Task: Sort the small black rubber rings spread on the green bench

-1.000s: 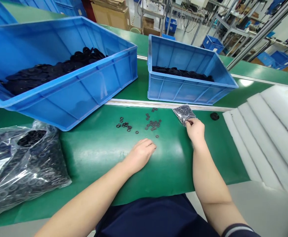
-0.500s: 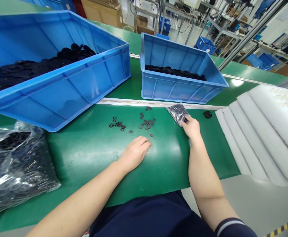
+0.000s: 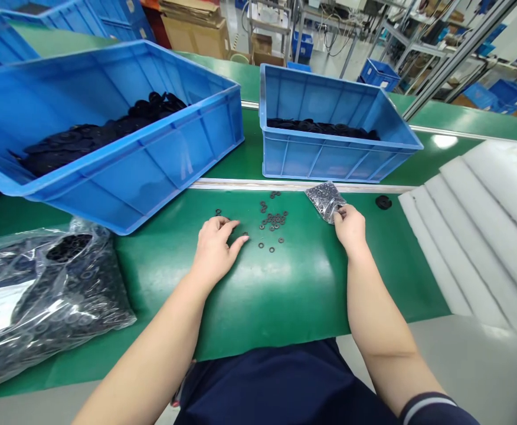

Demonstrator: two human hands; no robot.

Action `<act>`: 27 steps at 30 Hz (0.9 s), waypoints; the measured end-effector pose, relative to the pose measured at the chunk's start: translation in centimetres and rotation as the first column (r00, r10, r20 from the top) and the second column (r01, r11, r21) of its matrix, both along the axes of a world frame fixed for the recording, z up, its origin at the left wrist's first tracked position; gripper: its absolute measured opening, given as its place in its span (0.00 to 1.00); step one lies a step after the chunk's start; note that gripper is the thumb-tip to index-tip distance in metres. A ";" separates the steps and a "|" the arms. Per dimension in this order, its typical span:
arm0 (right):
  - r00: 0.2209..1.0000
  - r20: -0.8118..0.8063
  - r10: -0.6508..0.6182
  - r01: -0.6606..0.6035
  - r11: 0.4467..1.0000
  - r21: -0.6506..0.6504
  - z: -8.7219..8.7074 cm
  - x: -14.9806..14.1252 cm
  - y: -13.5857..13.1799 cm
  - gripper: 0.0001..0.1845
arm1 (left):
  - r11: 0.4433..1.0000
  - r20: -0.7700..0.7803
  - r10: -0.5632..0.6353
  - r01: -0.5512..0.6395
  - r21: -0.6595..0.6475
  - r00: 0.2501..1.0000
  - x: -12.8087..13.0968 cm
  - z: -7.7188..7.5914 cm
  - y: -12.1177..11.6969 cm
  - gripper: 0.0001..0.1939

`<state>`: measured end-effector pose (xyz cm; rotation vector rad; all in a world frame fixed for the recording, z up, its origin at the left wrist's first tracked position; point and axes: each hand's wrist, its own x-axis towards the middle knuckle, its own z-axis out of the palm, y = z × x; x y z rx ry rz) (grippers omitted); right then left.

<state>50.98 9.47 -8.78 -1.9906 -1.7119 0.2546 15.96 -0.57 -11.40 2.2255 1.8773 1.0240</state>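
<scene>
Small black rings (image 3: 276, 219) lie loose in a cluster on the green tabletop (image 3: 241, 307). My left hand (image 3: 216, 245) is over more of these rings left of the cluster, its fingers spread and curved, thumb apart; it covers most of the rings beneath it. My right hand (image 3: 350, 227) pinches the near corner of a small clear plastic bag (image 3: 324, 199) filled with tiny dark pieces, which rests on the table by the white strip. A black disc-shaped part (image 3: 383, 202) lies to the right of that hand.
A large blue bin (image 3: 152, 159) and a smaller blue bin (image 3: 338, 156), both holding black flat parts, stand at the back. At left lies a big clear bag (image 3: 85, 295) of dark rings. White foam sheets (image 3: 471, 236) are stacked at right.
My left hand has moved left and forward over the left group of rings, and its fingers have spread. A few rings now lie nearer the cluster. The right hand still holds the bag.
</scene>
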 end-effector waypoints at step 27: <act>0.812 0.028 0.583 -0.580 0.811 -0.078 -0.3 -8.0 -5.2 0.08 | 0.998 0.248 -0.010 0.027 -0.065 0.969 0.2 -0.1 0.4 0.07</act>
